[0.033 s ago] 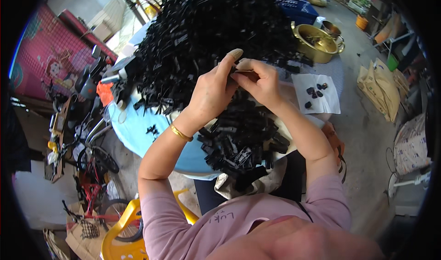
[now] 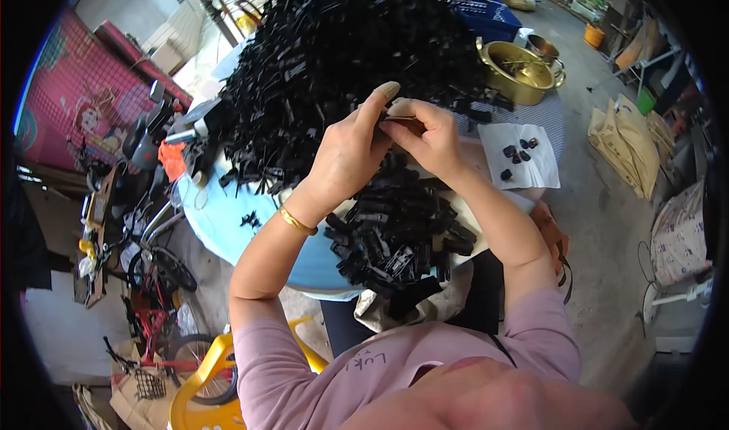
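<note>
Pinching a small black part between the fingertips of both hands, a person in a pink top worked over a round table with a light blue cover. The left hand, a gold bangle at its wrist, was closed narrowly on the part with its thumb raised, and the right hand gripped the same piece from the other side, the two hands touching. Beyond the hands rose a big heap of black parts that covered most of the table. Below the hands, nearer the person, lay a smaller pile of the same black pieces on a pale sheet. Just right of the right hand, a white paper carried a few loose black bits. Farther up and right of that hand sat a brass pot, with a blue crate behind it. Well left of the left hand stood bicycles, and a yellow chair showed below the left elbow.
</note>
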Demonstrator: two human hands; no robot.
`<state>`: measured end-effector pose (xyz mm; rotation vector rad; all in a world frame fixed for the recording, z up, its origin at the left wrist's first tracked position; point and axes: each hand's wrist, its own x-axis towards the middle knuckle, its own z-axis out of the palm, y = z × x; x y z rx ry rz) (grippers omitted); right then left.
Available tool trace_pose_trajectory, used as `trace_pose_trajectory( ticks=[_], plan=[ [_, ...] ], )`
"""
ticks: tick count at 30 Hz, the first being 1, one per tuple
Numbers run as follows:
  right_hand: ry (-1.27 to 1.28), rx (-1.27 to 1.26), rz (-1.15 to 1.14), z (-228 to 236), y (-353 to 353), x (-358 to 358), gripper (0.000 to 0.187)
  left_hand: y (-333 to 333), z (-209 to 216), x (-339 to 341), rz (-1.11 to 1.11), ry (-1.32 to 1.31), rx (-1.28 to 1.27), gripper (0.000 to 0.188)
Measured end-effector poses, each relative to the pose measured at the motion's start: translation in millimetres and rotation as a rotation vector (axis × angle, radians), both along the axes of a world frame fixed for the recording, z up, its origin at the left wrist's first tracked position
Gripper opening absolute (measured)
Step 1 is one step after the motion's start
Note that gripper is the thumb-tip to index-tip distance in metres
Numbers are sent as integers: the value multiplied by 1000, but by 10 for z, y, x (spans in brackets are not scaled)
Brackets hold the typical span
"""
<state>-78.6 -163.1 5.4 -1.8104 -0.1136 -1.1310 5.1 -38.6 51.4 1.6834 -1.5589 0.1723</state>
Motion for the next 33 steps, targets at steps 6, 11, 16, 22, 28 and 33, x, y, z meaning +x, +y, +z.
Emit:
trace_pose_trajectory(
  ticks=[6, 11, 16, 22, 28, 33],
  plan=[
    [-5, 237, 42, -2, -265, 31, 13, 8, 56, 166, -26, 147, -108, 50],
    [153, 673, 619, 54, -310, -72, 18, -15, -10, 346, -627, 1195, 206, 54],
    [197, 588, 724, 116, -330, -110, 18, -79, -107, 481, -942, 1349, 270, 66],
    [229, 419, 770, 88, -256, -62, 19, -110, -199, 437, -978, 1415, 348, 33],
    [189, 328, 447, 95, -182, -61, 22, -63, -118, 303, -521, 1053, 81, 14],
    [171, 306, 226, 91, -104, -95, 14, -66, -134, 205, -269, 843, -89, 21]
  ],
)
